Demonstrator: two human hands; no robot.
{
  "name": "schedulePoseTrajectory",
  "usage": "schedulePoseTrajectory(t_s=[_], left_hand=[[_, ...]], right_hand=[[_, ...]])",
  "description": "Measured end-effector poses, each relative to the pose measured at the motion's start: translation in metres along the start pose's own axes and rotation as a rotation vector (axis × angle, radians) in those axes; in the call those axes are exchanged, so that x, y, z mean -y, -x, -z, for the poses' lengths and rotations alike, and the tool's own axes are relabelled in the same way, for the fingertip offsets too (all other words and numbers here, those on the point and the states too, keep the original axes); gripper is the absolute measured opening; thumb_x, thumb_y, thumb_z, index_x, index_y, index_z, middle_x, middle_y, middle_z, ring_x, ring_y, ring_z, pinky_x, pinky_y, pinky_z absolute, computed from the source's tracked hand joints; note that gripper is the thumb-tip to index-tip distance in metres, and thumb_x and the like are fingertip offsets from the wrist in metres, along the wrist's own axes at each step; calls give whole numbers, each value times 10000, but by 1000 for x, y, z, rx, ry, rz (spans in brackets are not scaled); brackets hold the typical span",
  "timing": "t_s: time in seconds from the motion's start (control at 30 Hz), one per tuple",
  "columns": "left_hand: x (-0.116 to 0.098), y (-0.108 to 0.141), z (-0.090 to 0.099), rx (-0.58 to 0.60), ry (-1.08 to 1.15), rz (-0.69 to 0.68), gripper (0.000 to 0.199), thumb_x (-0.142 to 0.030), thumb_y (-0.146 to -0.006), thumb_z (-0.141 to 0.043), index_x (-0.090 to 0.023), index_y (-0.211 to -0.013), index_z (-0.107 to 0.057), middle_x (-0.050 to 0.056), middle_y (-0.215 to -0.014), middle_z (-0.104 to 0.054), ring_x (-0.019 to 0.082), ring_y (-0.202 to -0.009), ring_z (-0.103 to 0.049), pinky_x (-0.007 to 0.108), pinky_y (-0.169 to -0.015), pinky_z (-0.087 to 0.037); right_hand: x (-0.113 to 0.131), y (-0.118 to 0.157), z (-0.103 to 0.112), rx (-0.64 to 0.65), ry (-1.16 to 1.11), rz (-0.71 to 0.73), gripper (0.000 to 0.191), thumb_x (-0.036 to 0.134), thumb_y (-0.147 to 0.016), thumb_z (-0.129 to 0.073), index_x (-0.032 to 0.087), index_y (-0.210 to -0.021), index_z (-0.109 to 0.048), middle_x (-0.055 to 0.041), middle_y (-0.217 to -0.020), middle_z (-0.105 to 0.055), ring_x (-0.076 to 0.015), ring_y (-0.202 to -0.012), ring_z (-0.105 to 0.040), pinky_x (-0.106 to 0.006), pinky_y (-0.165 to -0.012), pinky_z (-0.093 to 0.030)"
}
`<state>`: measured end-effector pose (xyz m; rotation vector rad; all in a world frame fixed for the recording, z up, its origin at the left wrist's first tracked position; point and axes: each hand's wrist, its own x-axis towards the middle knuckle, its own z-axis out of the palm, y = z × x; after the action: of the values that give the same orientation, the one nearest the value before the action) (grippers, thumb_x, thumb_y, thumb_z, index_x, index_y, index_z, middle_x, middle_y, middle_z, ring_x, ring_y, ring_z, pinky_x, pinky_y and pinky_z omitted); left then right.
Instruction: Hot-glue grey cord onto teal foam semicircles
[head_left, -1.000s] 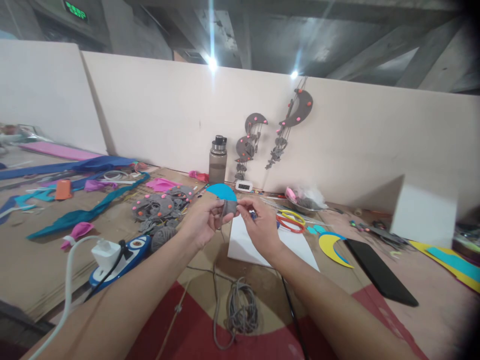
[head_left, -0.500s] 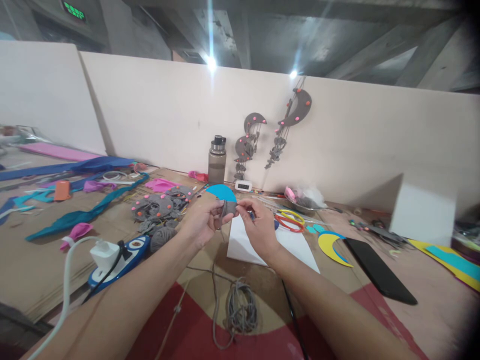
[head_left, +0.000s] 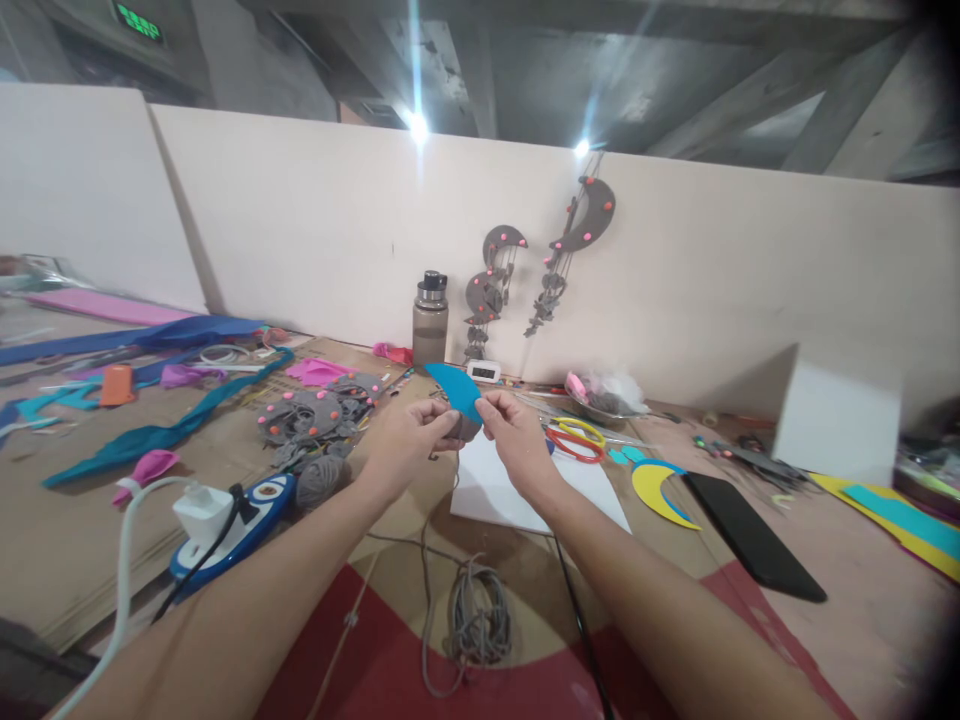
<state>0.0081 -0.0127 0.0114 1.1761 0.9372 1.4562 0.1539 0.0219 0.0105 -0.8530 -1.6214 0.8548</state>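
Both hands hold a blue crescent-like piece [head_left: 454, 388] above the table's middle, its pointed end up and to the left. My left hand [head_left: 420, 435] pinches its lower left side, where grey cord is wrapped around it. The fingertips of my right hand [head_left: 508, 432] are closed on its right edge. Grey cord runs down from my left hand to a loose coil [head_left: 481, 615] on the table. Under my right hand lies a white sheet [head_left: 487, 490]. How much of the piece the fingers cover, I cannot tell.
Decorated grey crescents [head_left: 304, 415] and a grey yarn ball [head_left: 321, 482] lie left, near a power strip [head_left: 262, 510]. A bottle [head_left: 430, 320] stands behind. To the right are scissors [head_left: 576, 445], a yellow crescent [head_left: 660, 495] and a black phone [head_left: 757, 535].
The blue piece has turned and shows more of its blue face. My right fingers have moved onto its edge. The view has shifted slightly.
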Motion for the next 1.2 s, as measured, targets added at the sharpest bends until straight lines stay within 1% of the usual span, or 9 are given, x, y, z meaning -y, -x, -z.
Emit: schedulePoseTrajectory(t_s=[0.27,0.4,0.53,0.63,0.8,0.9,1.0,1.1,1.2], left_hand=[[1,-5,7,163,110,123,216,-330,-718,-688,-127,-755,-623,67,-806,-677,169,-732,-668,254,-638,-545],[6,-6,6,126,117,140,222,-334,-704,-697,-128,-759,-634,55,-778,-671,162,-732,-659,283,-684,-545],[7,-7,3,53,88,68,254,-356,-693,-693,-124,-791,-658,70,-831,-684,163,-770,-645,314,-746,-537],[5,-6,3,-58,25,-25,243,-369,-686,-682,-133,-733,-647,47,-772,-678,165,-732,-636,329,-742,-536],[1,-2,5,-215,-342,-298,213,-348,-753,-597,-154,-803,-671,34,-776,-689,171,-714,-635,287,-705,-510],[0,2,6,-265,-493,-407,225,-343,-784,-559,-161,-851,-673,32,-800,-694,165,-727,-638,257,-689,-487],[0,1,6,-257,-497,-391,229,-352,-791,-552,-163,-856,-664,29,-792,-688,167,-723,-646,253,-666,-490],[2,-2,7,-228,-393,-327,222,-366,-782,-564,-160,-815,-641,24,-774,-664,174,-726,-651,266,-670,-507],[5,-7,9,-180,-211,-271,227,-381,-764,-588,-156,-781,-612,11,-762,-632,161,-724,-640,298,-724,-527]], right_hand=[[0,-3,0,52,-164,-23,204,383,-786,-567,186,-735,-559,52,-594,-465,-88,-533,-389,-221,-525,-321],[-2,-3,1,18,-111,-25,222,407,-786,-569,187,-759,-570,49,-615,-474,-90,-540,-391,-227,-535,-332],[-4,-2,-1,-38,-74,-27,234,394,-774,-591,200,-901,-555,26,-743,-538,-105,-632,-470,-237,-597,-392],[-3,1,-5,-2,-67,-63,291,425,-784,-579,207,-965,-509,0,-832,-576,-131,-742,-542,-267,-671,-441],[0,10,-15,93,-192,-166,446,391,-721,-661,226,-1060,-421,-24,-965,-610,-139,-835,-604,-300,-757,-473],[0,14,-21,139,-263,-217,469,358,-694,-688,237,-1055,-415,10,-854,-632,-133,-768,-618,-305,-748,-476],[-3,16,-24,179,-248,-244,361,351,-707,-665,221,-975,-461,39,-690,-620,-122,-610,-590,-295,-659,-476],[-5,15,-23,163,-190,-230,210,362,-734,-619,191,-820,-532,28,-628,-596,-113,-549,-553,-271,-586,-461],[-6,12,-20,131,-142,-200,198,372,-763,-580,176,-733,-570,13,-623,-602,-101,-533,-535,-252,-567,-443]])
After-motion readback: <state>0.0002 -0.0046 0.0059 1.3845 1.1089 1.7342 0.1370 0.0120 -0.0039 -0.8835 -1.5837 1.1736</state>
